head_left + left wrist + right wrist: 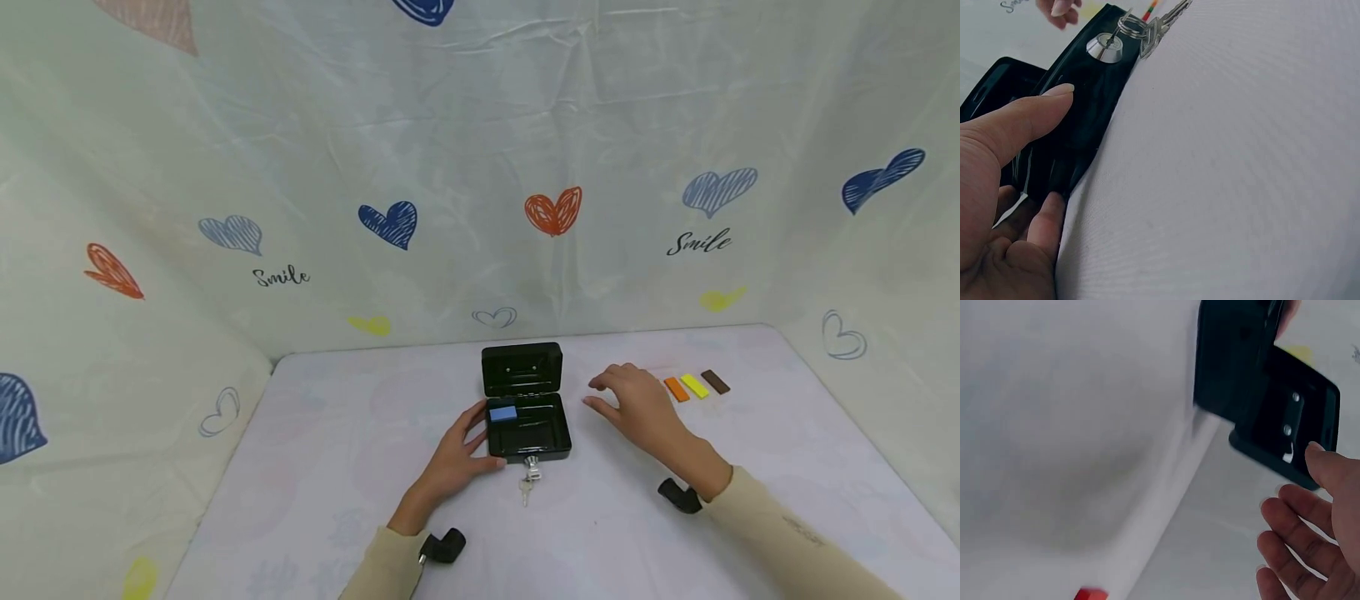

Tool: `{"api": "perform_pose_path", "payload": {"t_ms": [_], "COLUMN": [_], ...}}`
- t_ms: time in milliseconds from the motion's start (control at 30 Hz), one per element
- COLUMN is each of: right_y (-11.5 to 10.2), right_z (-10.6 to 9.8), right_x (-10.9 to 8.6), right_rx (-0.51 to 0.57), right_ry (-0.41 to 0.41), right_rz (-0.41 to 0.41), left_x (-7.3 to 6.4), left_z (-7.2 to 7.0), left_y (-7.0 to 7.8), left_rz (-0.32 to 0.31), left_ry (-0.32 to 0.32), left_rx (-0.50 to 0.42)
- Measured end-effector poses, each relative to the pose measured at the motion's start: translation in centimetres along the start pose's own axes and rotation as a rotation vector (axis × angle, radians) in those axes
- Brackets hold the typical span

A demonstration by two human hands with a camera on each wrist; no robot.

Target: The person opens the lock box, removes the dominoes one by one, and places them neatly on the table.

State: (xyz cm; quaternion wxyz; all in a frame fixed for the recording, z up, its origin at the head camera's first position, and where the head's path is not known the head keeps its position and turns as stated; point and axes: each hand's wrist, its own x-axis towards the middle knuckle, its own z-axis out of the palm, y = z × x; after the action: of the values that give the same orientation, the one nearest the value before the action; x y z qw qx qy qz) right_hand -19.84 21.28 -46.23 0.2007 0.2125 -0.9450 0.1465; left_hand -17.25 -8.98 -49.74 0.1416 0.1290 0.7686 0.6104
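A black metal cash box (529,442) stands on the table with its lid (522,369) raised. Inside, at the left, lies a blue block (503,413). Keys (526,490) on a ring hang from the lock (1105,48) at the front. My left hand (459,454) grips the box's left front corner, thumb on the front wall and fingers along the side. To the right of the box, my right hand (637,406) hovers with fingers loosely bent and nothing between them. Beyond its knuckles lie orange (677,389), yellow (694,386) and brown (716,382) blocks in a row.
A red block (1091,594) shows at the bottom of the right wrist view. The table (360,417) has a pale cover, and a white curtain (450,283) printed with hearts hangs behind it and at both sides.
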Motion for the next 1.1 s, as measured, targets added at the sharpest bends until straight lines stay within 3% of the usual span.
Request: {"api": "perform_pose_path", "payload": {"t_ms": [133, 433, 867, 1100], "right_y": [-1.5, -4.6, -7.0, -7.5], "right_z": [0.9, 2.3, 4.2, 5.2], "right_x": [0.6, 2.0, 3.3, 4.0], "right_rx": [0.019, 0.003, 0.085, 0.071], "right_ry": [-0.013, -0.044, -0.094, -0.151], "right_rz": [-0.029, -0.107, -0.216, -0.241], "left_x": [0.3, 1.4, 1.3, 1.3], "left_z": [0.0, -0.1, -0.2, -0.3], "left_y": [-0.5, -3.4, -3.9, -3.7], "left_rz": [0.009, 0.012, 0.034, 0.030], "left_ry": [-0.001, 0.008, -0.016, -0.024], "left_rx": [-0.006, 0.003, -0.019, -0.035]}}
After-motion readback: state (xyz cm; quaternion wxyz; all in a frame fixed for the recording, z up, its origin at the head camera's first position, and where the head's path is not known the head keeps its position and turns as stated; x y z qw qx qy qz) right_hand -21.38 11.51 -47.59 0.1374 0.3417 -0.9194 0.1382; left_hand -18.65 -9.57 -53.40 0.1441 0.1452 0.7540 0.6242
